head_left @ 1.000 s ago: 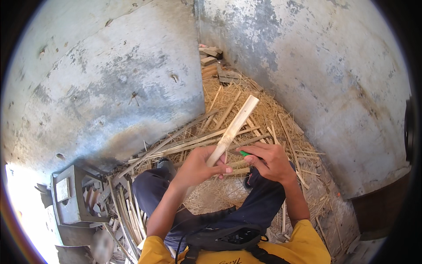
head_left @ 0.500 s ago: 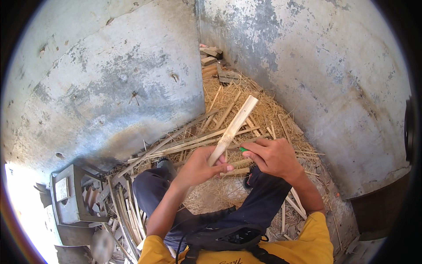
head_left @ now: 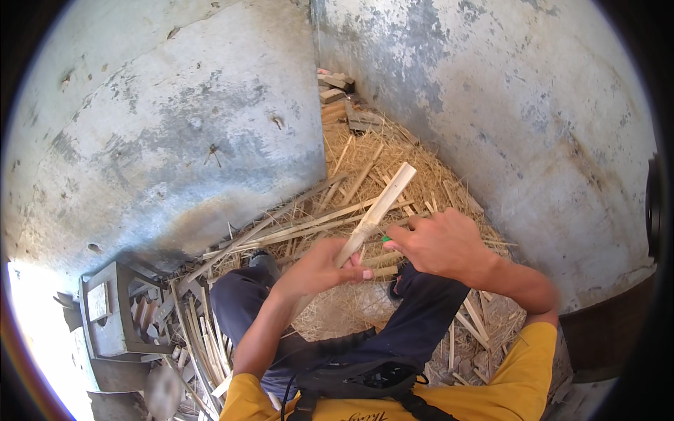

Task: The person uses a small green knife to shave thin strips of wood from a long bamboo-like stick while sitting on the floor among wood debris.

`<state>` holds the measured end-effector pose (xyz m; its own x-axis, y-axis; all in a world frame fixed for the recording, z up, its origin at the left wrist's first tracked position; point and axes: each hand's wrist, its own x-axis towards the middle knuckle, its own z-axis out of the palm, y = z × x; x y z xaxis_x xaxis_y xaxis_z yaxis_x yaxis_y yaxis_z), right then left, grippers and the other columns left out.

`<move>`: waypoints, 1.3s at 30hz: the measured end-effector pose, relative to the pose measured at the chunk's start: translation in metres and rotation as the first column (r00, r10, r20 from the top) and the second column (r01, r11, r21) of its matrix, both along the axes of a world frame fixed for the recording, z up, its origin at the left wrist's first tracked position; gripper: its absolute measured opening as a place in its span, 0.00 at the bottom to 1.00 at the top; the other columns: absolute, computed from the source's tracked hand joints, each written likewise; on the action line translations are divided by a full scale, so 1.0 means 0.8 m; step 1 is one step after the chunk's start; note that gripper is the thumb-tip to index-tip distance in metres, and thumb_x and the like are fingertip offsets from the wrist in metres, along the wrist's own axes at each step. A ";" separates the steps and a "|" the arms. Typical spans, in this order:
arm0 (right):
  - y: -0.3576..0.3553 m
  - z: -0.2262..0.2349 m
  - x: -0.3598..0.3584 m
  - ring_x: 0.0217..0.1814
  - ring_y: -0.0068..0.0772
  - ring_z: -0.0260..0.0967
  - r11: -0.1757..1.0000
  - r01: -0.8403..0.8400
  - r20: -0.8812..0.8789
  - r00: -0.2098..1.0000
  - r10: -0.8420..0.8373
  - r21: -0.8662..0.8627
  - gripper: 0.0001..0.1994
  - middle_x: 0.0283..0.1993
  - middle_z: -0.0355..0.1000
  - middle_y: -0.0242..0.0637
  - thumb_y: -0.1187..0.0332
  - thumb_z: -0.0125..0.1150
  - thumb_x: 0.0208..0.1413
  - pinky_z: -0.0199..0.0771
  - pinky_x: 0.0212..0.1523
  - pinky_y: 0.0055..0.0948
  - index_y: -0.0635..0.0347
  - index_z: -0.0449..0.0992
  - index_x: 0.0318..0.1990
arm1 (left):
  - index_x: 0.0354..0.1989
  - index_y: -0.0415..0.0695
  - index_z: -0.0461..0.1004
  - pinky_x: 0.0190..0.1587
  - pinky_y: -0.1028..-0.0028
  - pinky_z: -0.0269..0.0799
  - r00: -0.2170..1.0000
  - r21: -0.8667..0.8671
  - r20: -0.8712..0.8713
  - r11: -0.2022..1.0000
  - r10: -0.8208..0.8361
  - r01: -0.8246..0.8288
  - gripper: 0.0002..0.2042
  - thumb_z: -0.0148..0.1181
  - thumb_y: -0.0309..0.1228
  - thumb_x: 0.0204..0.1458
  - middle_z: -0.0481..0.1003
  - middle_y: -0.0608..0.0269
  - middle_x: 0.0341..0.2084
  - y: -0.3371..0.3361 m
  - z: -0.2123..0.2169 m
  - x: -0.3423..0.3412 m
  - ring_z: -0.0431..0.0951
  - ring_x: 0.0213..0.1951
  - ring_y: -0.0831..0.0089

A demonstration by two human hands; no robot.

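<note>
Weathered grey concrete walls (head_left: pixel 175 133) meet in a corner above a floor buried under straw and wood shavings (head_left: pixel 421 175), with long thin split strips (head_left: pixel 295 228) lying across the litter and a few short wood blocks (head_left: pixel 337 95) heaped at the far end of the corner. At the lower left stands a grey metal box-like frame (head_left: pixel 105 316), with more thin strips leaning beside it. The person sits with dark-trousered knees (head_left: pixel 239 302) drawn up, yellow sleeves at the lower edge. A pale flat wooden stick (head_left: pixel 382 207) rises at a slant from between the two hands, its squared upper end pointing up and to the right, well above the litter. The left hand (head_left: pixel 319 266) comes up from the lower left with the forearm angled steeply; its fingers are wrapped around the stick's lower end, thumb side uppermost, so the stick emerges from the top of the fist. The right hand (head_left: pixel 439 242) reaches in from the right, wrist bent, knuckles toward the camera, fingers curled tight on a small green-handled tool (head_left: pixel 386 240) of which only a tip shows, just beside the stick's lower part. Whether the tool touches the stick cannot be made out.
</note>
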<state>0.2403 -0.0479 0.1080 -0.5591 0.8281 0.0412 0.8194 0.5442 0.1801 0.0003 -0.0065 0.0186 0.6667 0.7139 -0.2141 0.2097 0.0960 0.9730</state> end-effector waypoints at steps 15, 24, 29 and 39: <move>-0.035 0.001 -0.002 0.25 0.38 0.81 0.999 -0.005 0.070 0.998 0.008 -0.051 0.15 0.23 0.77 0.37 0.58 0.56 0.68 0.77 0.23 0.35 0.58 0.74 0.33 | 0.31 0.41 0.73 0.32 0.75 0.69 0.983 0.092 -0.099 0.982 -0.154 0.163 0.14 0.74 0.35 0.56 0.77 0.67 0.23 -0.008 -0.007 0.014 0.76 0.28 0.79; -0.014 -0.031 0.074 0.26 0.37 0.80 0.950 0.303 0.464 0.854 -0.236 -0.073 0.11 0.22 0.77 0.35 0.57 0.61 0.63 0.77 0.26 0.39 0.54 0.79 0.37 | 0.30 0.42 0.75 0.32 0.76 0.72 0.994 0.039 -0.088 0.997 -0.061 0.064 0.13 0.76 0.33 0.53 0.76 0.69 0.23 0.007 0.012 -0.047 0.77 0.28 0.77; -0.003 0.028 0.046 0.27 0.46 0.79 0.951 0.269 -0.085 0.962 -0.259 0.152 0.10 0.23 0.76 0.40 0.58 0.61 0.64 0.75 0.29 0.43 0.52 0.83 0.40 | 0.34 0.42 0.77 0.32 0.78 0.70 0.999 0.033 0.011 0.999 -0.031 0.031 0.14 0.79 0.31 0.49 0.75 0.72 0.21 0.005 -0.007 -0.029 0.76 0.27 0.82; 0.019 -0.032 0.053 0.29 0.50 0.76 0.999 -0.033 -0.652 0.758 0.015 -0.015 0.14 0.29 0.78 0.40 0.54 0.59 0.67 0.74 0.30 0.44 0.54 0.81 0.44 | 0.38 0.42 0.82 0.37 0.78 0.69 0.999 -0.003 0.013 0.999 -0.053 0.053 0.14 0.80 0.33 0.48 0.80 0.71 0.24 0.016 -0.001 -0.043 0.77 0.32 0.83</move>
<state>0.2828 -0.0328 0.0828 -0.4246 0.8203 0.3832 0.7201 0.5625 -0.4061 -0.0339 0.0064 0.0180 0.7065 0.6767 -0.2073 0.2018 0.0882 0.9755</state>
